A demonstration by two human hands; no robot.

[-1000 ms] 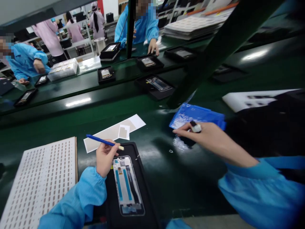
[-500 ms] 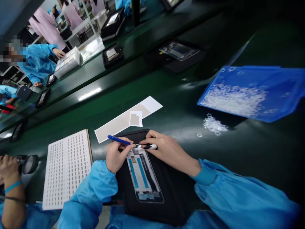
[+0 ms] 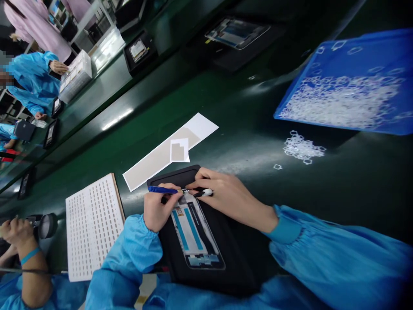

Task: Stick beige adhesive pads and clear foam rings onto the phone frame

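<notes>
A phone frame (image 3: 195,234) with two blue strips lies in a black tray (image 3: 230,241) before me. Over its top end, my left hand (image 3: 158,208) is closed around a blue pen-like tool (image 3: 163,190), its tip pointing right. My right hand (image 3: 230,196) is closed around a slim black tool with a white end (image 3: 206,193), and its fingertips nearly meet the blue tool's tip. Whatever small part lies between the two tips is too small to make out.
Left stands a white board (image 3: 92,228) with rows of small brown pieces. Behind the tray lies a long label sheet (image 3: 151,165). At right are a blue bin (image 3: 358,56) of clear rings and a loose ring pile (image 3: 303,147). A co-worker's arm (image 3: 29,254) is at far left.
The view has shifted, so the blue bin and far tables sit higher in the picture. Both hands stay at the frame's top end, the blue tool now lying a little flatter.
</notes>
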